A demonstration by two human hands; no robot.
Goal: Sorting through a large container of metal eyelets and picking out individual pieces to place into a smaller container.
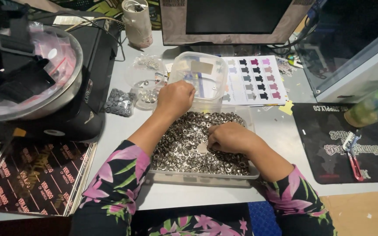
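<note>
Head view, near to far. Two floral sleeves [119,183] at bottom edge. Shallow clear tray [202,178] on grey desk [123,126], filled with small silver metal rings [184,144], far too many to count. Right hand [229,137] resting on ring pile, fingers curled down into it, apparently pinching a few; exact hold hidden. Left hand [176,98] closed loosely at near edge of one clear plastic tub [204,74] just beyond tray; contents of grip cannot be told. Rings judged hard, light singly, smooth and prone to slip or scatter; best pinched by rim between fingertips, or scooped. Tray as a whole judged heavy; to be lifted by both end walls. One pile of dark discs [120,102] left of tub, beside clear bags [147,83]. One colour chart [257,81] to right. One black mat [329,144] bearing one red-handled tool [354,159]. One monitor [237,19] at rear.
</note>
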